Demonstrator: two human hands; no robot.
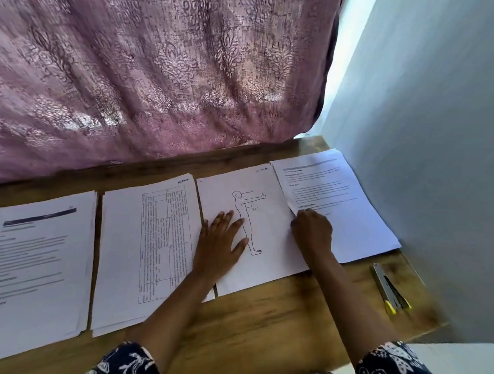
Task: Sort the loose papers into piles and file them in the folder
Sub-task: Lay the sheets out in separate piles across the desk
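Observation:
Several paper piles lie in a row on the wooden table point(275, 308). From the left: a text pile point(35, 269), a pile topped by a table sheet point(149, 249), a sheet with a standing figure drawing point(267, 211), and a text pile point(344, 204) at the right. My left hand point(223, 242) lies flat with spread fingers on the figure sheet's left part. My right hand point(311, 229) has its fingers curled at the left edge of the right text pile, where the top sheet's edge is slightly lifted. No folder is in view.
A grey stapler with yellow tips point(390, 288) lies near the table's right edge. A pink patterned curtain point(148, 77) hangs along the back edge. A pale wall point(438, 148) closes the right side.

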